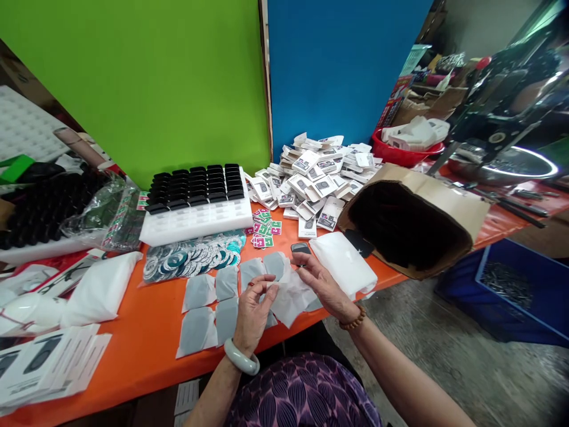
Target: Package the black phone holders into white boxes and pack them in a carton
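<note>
Purple top (304,391) is cut off, can't really tell if left hand (251,311) grips the flimsy sheet (288,301); right hand (326,289), fingers apart.

I am reading one word in bold capitals, seemingly MAGNETIC, along the lower part of a white box (307,226) at the front of the pile; its last letters are blurring for me. A similar bold line is running beneath the dark picture on the stacked flat cartons (42,363) at my left, too soft for spelling out. White signs are showing on the green and pink cards (263,229), too small for making out, and tiny illegible print is circling the round discs (191,259).
</note>
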### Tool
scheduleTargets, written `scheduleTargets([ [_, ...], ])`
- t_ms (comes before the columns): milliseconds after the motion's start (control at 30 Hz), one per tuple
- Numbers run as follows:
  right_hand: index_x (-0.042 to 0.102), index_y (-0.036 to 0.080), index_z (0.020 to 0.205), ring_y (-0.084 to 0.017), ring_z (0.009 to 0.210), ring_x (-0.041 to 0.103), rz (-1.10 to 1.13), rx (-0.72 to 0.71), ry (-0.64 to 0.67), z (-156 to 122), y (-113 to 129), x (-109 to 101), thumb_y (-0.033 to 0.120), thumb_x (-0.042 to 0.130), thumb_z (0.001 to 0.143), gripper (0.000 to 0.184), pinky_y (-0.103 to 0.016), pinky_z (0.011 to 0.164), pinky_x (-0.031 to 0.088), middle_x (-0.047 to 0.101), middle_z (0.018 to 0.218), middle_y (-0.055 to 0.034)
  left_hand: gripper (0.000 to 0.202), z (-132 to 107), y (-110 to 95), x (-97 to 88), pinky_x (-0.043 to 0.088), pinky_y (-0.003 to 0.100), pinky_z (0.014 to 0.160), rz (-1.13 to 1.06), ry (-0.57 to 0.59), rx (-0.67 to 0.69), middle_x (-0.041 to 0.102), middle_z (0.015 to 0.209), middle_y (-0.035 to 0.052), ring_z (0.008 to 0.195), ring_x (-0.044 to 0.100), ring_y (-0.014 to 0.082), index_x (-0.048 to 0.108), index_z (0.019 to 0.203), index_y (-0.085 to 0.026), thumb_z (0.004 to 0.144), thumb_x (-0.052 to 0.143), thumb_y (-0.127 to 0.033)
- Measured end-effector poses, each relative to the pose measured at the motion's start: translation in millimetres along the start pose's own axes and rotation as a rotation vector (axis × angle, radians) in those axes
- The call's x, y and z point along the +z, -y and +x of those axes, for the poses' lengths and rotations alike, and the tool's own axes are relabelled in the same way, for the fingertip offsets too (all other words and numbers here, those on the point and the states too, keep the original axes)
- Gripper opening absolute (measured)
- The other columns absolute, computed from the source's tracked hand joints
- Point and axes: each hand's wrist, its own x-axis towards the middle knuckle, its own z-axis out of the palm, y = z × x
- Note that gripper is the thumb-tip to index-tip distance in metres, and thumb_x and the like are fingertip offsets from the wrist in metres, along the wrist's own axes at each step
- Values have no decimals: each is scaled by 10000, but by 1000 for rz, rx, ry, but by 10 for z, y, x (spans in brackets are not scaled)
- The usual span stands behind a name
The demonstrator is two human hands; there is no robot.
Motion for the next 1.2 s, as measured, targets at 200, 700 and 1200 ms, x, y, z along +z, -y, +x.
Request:
scheduleTargets([
  [200,641,204,992,-165,878,547,-133,-43,164,-1,65,-74,380,746,733,331,-295,801,417,611,916,-24,251,-25,-84,37,462,254,667,-317,120,-265,645,712,14,695,559,140,686,771,-157,720,719,-401],
  [700,481,185,633,-97,552,334,-193,65,24,-64,11,18,575,557,827,442,-230,503,279,396,598,40,325,45,-138,189,421,196,537,-468,6,-390,597,584,-42,531,508,78,606,642,-143,596,816,-386],
  [1200,253,337,1472,-249,1373,291,-1048,-655,166,-358,2,-71,1,323,881,683,-469,1062,384,187,1529,-92,337,402,-162,-45,588,336,686,-888,-1,-742,741,870,100,749,715,220,568,1183,-102,934,456,-300],
])
